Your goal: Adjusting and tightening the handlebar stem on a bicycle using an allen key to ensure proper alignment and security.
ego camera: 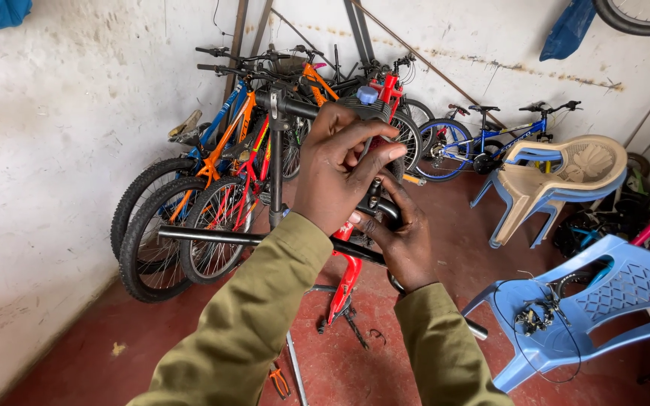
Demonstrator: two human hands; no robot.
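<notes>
White wall point(54, 150) at back w/ a row of bikes point(212, 173) leaning on it, orange, blue & red frames. Stacked plastic chairs point(566, 180) on the right, a blue chair point(603, 301) nearer w/ a brake part & cable point(536, 316) on its seat. Red floor point(430, 353). Centre: black handlebar point(220, 237) running across, on a red-forked bike point(346, 282) in a work stand. Left hand point(336, 165) up high, fingers closed round a small dark part point(370, 109) at the bar, prob. a shifter/brake clamp, partly hidden. Right hand point(400, 244) below, curled around the bar, gripping it. Orange-handled pliers point(278, 382) on floor by the stand leg.
</notes>
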